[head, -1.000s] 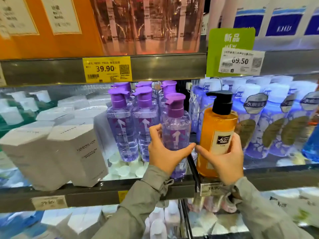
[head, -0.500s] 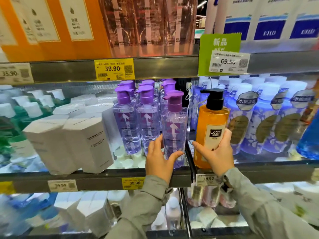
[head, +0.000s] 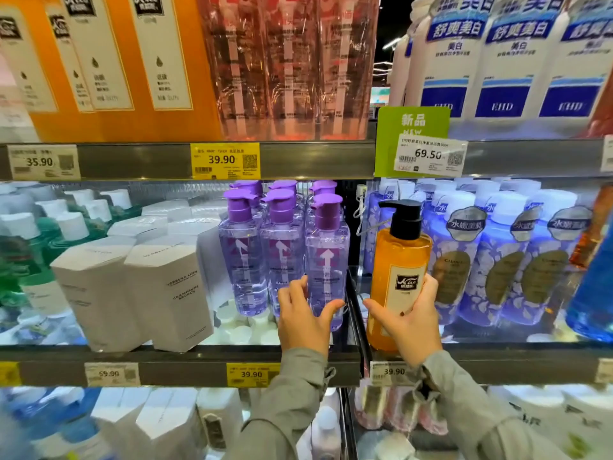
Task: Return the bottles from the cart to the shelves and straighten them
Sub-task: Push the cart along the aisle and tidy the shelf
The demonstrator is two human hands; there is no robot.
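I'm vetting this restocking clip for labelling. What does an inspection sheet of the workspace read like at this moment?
Surface: middle shelf, steel-edged, price tags along its front.
Job's things: purple pump bottle upright at the front of its row; orange pump bottle upright, right of the divider.
Clutter: white boxes left of the purple row; floral blue bottles right of the orange one.
Grips: left hand holds the purple pump bottle low; right hand holds the orange pump bottle low.
Cables: thin white wire loops beside the divider.
Surroundings: upper shelf with orange boxes and white bottles; goods below blurred.
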